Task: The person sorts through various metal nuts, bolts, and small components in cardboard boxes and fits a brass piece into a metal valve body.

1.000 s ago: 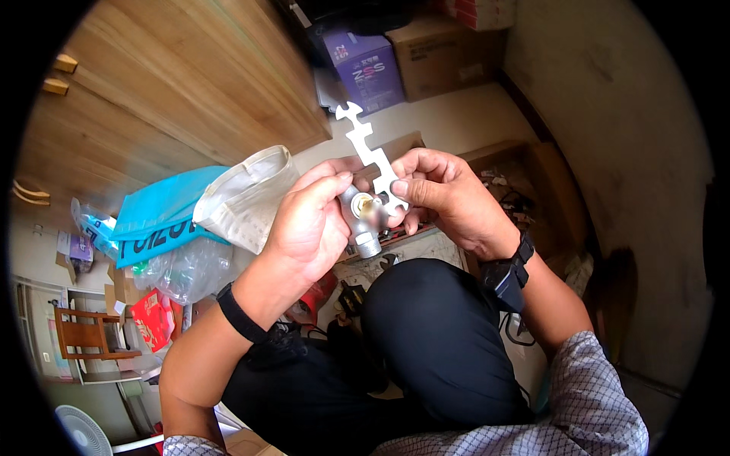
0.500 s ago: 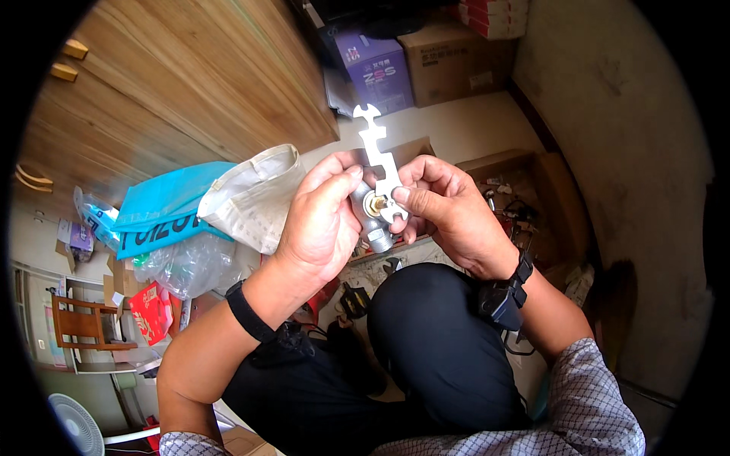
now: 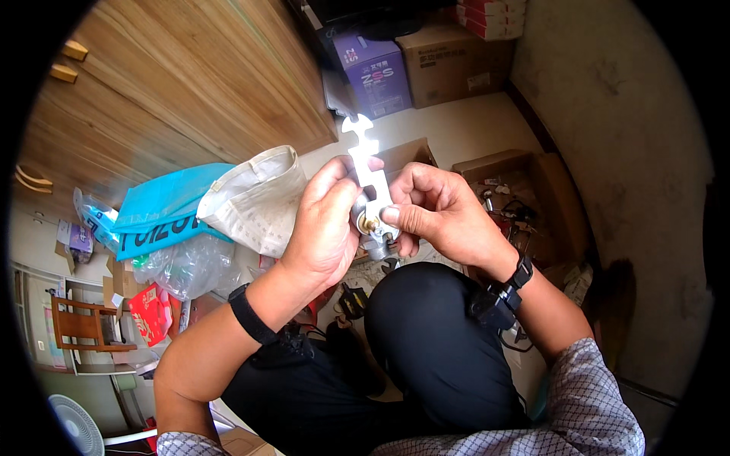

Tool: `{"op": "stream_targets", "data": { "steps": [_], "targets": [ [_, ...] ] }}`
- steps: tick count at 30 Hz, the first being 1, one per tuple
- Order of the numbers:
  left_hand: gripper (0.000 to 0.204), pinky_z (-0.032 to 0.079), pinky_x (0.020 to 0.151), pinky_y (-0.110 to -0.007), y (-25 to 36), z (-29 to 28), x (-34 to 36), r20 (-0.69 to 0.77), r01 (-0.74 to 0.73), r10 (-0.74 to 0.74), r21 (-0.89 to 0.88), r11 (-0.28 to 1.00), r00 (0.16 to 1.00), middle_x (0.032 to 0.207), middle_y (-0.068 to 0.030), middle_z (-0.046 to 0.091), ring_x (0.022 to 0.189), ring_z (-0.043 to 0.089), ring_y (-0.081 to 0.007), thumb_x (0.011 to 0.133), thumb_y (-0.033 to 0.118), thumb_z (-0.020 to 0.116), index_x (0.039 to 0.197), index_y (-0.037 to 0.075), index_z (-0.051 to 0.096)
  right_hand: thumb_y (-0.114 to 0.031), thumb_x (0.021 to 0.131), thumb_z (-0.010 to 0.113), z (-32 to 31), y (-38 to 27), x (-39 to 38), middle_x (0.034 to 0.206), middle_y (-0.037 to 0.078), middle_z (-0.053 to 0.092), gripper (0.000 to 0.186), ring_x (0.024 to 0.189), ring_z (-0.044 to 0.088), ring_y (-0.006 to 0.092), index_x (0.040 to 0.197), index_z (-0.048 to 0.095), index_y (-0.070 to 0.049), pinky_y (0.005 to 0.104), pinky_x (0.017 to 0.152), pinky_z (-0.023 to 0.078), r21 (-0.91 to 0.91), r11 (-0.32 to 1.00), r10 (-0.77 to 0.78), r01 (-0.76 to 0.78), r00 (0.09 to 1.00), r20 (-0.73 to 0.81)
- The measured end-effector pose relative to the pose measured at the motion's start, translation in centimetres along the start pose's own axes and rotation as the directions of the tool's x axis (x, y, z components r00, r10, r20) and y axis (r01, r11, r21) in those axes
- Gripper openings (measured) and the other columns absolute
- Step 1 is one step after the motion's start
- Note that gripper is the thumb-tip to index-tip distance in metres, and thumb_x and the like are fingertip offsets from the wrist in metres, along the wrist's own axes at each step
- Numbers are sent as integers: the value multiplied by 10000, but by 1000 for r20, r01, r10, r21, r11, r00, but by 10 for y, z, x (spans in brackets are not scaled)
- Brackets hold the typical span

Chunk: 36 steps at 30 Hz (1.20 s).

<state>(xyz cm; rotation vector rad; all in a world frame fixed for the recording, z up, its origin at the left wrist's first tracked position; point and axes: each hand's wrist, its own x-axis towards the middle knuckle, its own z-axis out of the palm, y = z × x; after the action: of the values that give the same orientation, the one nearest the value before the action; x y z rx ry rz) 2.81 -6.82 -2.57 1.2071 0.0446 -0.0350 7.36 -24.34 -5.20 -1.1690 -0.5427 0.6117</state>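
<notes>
A flat, silvery multi-slot wrench [image 3: 372,179] stands up between my hands, its top end bright with glare. My right hand [image 3: 452,220] pinches its lower part between thumb and fingers. Behind that end is a grey metal valve fitting [image 3: 377,249] with a brass stem [image 3: 369,224] at its middle. My left hand [image 3: 323,224] closes around the fitting from the left, its thumb near the wrench's edge. The wrench's lower end lies at the brass stem; whether a slot grips it I cannot tell. Both hands are above my bent knee.
A beige cloth bag [image 3: 255,197] and a blue bag [image 3: 167,201] lie to the left, beside a wooden cabinet [image 3: 190,68]. At the right stands an open cardboard box [image 3: 559,190] with metal parts. A purple box [image 3: 376,72] and a brown carton [image 3: 455,64] are at the back.
The wrench has come down and tipped slightly left at its top. Its lower end has shifted left over the brass stem, and my right hand has moved with it.
</notes>
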Motion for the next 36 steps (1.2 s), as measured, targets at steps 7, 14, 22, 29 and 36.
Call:
{"op": "stream_targets", "data": {
  "steps": [7, 14, 22, 29, 36],
  "targets": [
    [232, 544, 754, -302, -4, 0, 5, -23, 69, -68, 70, 995, 997, 1024, -99, 615, 878, 622, -150, 1020, 111, 394, 1147, -22, 536, -131, 933, 678, -4, 2, 3, 775, -5, 613, 126, 617, 575, 48, 935, 574, -60, 194, 531, 447, 39, 999, 27, -26, 999, -32],
    [236, 538, 739, -259, -5, 2, 15, -49, 0, 16, 311, 950, 999, 1019, -69, 623, 876, 616, -103, 1034, 129, 404, 1180, -2, 534, -185, 960, 636, 8, -7, 19, 839, 19, 623, 206, 722, 560, 55, 1047, 598, -2, 220, 600, 451, 135, 990, -21, 47, 982, -186],
    [271, 480, 920, -281, -12, 1, 21, -62, -69, 110, 470, 880, 992, 1148, -73, 605, 1046, 582, -126, 1052, 163, 414, 1216, -14, 537, -293, 877, 677, 12, -4, 56, 725, 97, 605, 346, 679, 548, 123, 866, 557, 31, 305, 598, 460, -346, 923, -290, 170, 896, -335],
    [265, 556, 751, -301, 9, 5, 11, -18, 85, -83, 133, 987, 996, 1115, -80, 600, 995, 618, -157, 1048, 190, 452, 1225, 2, 511, -226, 895, 643, 10, -3, 80, 699, 96, 595, 267, 661, 537, 132, 840, 570, 24, 322, 609, 462, -330, 906, -391, 265, 823, -413],
    [268, 551, 798, -314, 11, 1, 10, -26, 19, -16, 123, 992, 1000, 1033, -53, 613, 957, 623, -139, 1021, 265, 540, 1134, 23, 535, -206, 906, 635, 19, -11, 84, 688, 26, 553, 228, 653, 483, 92, 847, 567, 3, 293, 599, 436, -244, 937, -336, 249, 833, -440]
  ]
}}
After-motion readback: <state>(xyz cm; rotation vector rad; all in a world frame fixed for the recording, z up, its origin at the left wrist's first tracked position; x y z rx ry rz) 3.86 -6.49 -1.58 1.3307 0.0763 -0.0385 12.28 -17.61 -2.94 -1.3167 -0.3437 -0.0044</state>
